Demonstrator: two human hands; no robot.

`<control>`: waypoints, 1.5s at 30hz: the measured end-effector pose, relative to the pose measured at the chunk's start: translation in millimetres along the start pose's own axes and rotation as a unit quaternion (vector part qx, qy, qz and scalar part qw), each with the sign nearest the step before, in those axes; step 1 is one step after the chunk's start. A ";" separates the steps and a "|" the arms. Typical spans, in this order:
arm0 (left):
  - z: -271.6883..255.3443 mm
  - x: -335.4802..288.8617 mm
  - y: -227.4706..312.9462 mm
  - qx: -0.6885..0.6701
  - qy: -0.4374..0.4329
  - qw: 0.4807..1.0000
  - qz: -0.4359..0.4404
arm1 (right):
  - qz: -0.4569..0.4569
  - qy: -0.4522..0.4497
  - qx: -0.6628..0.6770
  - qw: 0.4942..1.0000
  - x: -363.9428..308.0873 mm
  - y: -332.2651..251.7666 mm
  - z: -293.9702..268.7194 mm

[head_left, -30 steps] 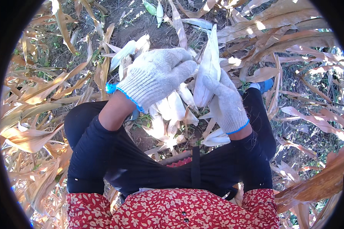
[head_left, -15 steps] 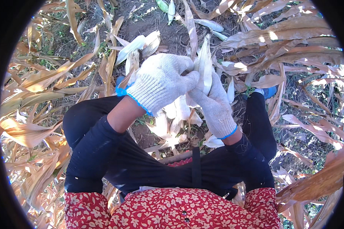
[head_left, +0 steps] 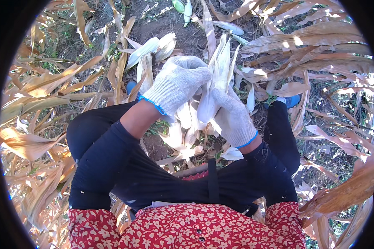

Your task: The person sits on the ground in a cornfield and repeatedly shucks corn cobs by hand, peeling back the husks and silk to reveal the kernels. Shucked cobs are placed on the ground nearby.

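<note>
An ear of corn [head_left: 221, 62] in pale dry husk stands with its tip pointing away from me, and its husk leaves spread apart near the top. My right hand [head_left: 235, 118], in a white knit glove with a blue cuff edge, grips it from below on the right. Gloved the same way, my left hand [head_left: 179, 81] is closed at the ear's left side on a husk leaf; its fingertips are partly hidden. A pale husk strip [head_left: 207, 106] hangs down between the hands. Below them lie peeled husks [head_left: 180, 139] on the ground between my legs.
Husked ears [head_left: 143, 53] lie beyond my left hand. A greenish ear [head_left: 178, 6] and another pale ear [head_left: 228, 28] are farther off. Dry corn leaves crowd the right [head_left: 311, 41] and left [head_left: 50, 85] sides. My bent legs flank the husks.
The husk around the ear's tip has opened out into separate leaves. My left hand has shifted slightly left, and a pale strip now hangs lower between the hands.
</note>
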State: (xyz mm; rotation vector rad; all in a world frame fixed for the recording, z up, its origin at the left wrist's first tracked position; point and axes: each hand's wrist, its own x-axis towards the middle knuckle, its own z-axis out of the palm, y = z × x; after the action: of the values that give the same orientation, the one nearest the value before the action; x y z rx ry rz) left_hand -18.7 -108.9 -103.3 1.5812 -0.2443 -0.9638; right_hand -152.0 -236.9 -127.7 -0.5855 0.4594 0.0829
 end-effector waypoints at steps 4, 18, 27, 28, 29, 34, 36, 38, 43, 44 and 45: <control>1.6 -8.6 1.9 -0.113 -0.021 0.993 0.025 | -0.015 0.022 -0.044 0.999 7.2 2.0 -5.4; -1.3 -8.8 9.0 -0.173 -0.077 0.981 0.029 | 0.001 -0.013 0.060 0.998 -3.9 -3.6 7.9; -12.2 -0.8 2.1 -0.041 -0.084 0.978 0.188 | 0.011 0.004 -0.023 1.000 -6.4 -11.2 5.4; -12.5 -1.6 0.7 -0.028 -0.072 0.979 0.191 | -0.020 0.020 -0.052 0.998 -4.8 -10.7 7.1; -4.4 -6.0 11.2 -0.032 -0.051 0.988 0.143 | -0.053 0.041 -0.082 0.994 -3.3 -10.5 7.6; 8.6 -3.3 13.9 0.186 0.025 0.978 0.092 | -0.111 0.084 -0.238 0.961 -0.6 -10.1 -0.2; 4.1 -1.5 8.3 0.177 0.014 0.980 0.094 | -0.120 0.078 -0.215 0.966 2.0 -5.8 0.9; -0.3 0.2 3.9 0.130 -0.003 0.988 0.080 | -0.106 0.068 -0.180 0.975 3.4 -3.7 1.6; -4.4 -2.4 12.3 -0.021 -0.039 0.998 0.039 | 0.002 0.011 -0.029 1.000 5.6 -7.2 -5.8; -5.9 -2.5 12.3 -0.059 -0.055 0.997 0.020 | 0.008 0.006 -0.016 1.000 6.2 -8.5 -6.1; -5.7 -2.8 11.1 -0.087 -0.051 0.995 0.021 | 0.013 0.002 -0.003 1.000 6.5 -10.4 -5.4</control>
State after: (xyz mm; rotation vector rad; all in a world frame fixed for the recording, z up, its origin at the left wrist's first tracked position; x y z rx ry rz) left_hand -12.7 -106.0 -92.4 1.3644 -0.2565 -1.0062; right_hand -146.2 -248.9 -129.2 -0.5851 0.4704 0.1078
